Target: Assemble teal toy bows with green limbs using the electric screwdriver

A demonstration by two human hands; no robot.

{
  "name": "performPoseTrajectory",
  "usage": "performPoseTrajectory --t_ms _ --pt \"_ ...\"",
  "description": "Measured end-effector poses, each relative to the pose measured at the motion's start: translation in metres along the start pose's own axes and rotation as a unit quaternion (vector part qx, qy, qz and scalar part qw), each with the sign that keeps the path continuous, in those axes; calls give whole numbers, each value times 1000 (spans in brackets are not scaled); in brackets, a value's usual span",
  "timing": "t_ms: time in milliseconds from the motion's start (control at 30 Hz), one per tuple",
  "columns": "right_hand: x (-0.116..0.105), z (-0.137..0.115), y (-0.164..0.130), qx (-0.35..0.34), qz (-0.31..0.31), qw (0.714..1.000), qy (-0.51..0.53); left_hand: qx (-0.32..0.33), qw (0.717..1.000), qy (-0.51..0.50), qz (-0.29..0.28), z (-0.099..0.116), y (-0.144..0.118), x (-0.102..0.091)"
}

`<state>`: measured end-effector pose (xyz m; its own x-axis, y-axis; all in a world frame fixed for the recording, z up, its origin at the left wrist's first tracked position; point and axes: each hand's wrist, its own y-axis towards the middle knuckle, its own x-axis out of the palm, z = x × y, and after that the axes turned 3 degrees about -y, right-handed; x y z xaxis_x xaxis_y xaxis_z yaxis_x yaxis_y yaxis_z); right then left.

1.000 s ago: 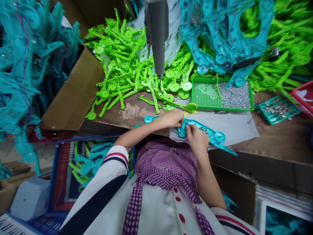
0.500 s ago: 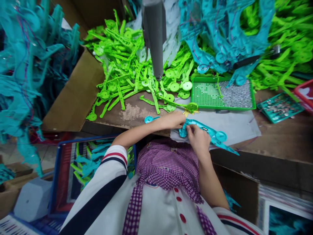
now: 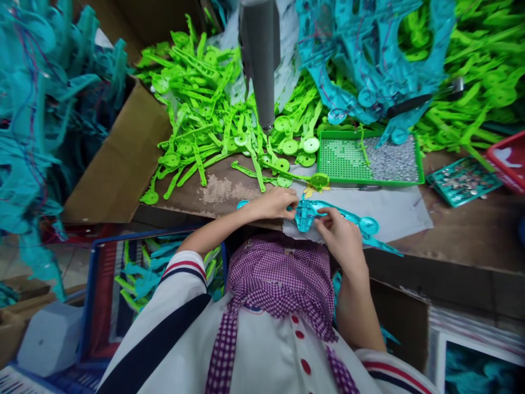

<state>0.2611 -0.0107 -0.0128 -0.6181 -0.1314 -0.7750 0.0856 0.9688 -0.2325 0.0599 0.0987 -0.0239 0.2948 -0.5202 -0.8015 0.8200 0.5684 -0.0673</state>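
A long translucent teal plastic part (image 3: pixel 304 216) lies across the table edge in front of me, its narrow end with a round disc pointing to the right. At the left side of its wider section, my left hand (image 3: pixel 279 203) is closed with its fingers curled against the part. My right hand (image 3: pixel 341 234) is just right of that section, thumb and forefinger pinched close to the part. Whatever sits between those fingertips is too small to make out. Beneath the part is a pale cloth (image 3: pixel 394 216).
A grey electric screwdriver (image 3: pixel 262 71) hangs over a heap of lime-green plastic levers (image 3: pixel 205 109). A green basket (image 3: pixel 371 181) holds small metal pieces, and a teal tray (image 3: pixel 463 180) stands right of it. Teal parts (image 3: pixel 356 60) are stacked behind. A cardboard box (image 3: pixel 118 158) stands left.
My left hand has moved slightly left, uncovering more of the teal part's wide section. My right hand has shifted a little right, fingertips drawn back from the middle. The view has turned slightly.
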Motion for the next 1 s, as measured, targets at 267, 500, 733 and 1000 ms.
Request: performPoseTrajectory --t_ms 267,500,733,1000 --pt "-11 -9 44 -21 -48 993 -106 -14 997 -72 -24 -4 -4 -8" --pt "-46 -27 58 -43 111 988 95 1 980 -187 -62 -10 -12 -27" --pt "-35 -47 60 -184 87 969 139 8 999 6 51 -6 -36 -22" --pt "14 6 19 -140 -25 980 -143 -1 985 74 156 4 -69 -1"
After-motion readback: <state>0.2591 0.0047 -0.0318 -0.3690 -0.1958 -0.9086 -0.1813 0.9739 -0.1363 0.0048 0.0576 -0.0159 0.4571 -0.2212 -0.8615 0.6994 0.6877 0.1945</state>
